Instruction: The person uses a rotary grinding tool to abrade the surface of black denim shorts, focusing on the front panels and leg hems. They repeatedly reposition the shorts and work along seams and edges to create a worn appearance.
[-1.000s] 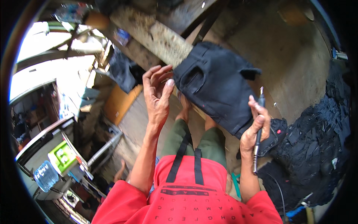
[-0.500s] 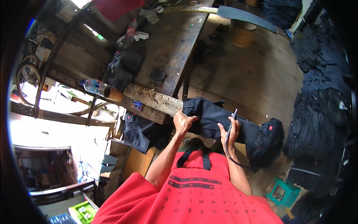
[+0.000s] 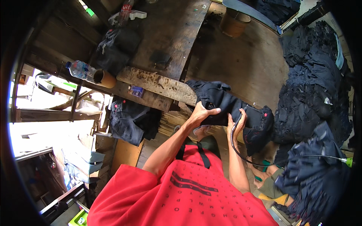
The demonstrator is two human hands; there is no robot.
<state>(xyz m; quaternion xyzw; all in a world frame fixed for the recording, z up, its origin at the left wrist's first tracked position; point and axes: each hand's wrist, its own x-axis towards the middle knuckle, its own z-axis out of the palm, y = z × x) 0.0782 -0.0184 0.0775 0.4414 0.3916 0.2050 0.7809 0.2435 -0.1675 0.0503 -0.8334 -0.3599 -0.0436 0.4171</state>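
On wood bench: both hands [image 3: 201, 115] [image 3: 235, 122] grip dark denim garment [image 3: 230, 107].

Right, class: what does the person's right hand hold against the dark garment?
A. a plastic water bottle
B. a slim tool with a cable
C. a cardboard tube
B: the right hand grips a slim corded tool on the dark garment; its cable loops down.

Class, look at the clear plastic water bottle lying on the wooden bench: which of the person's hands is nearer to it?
Left. The left hand grips the dark garment, right of the bottle. The right hand is farther right, holding a thin tool.
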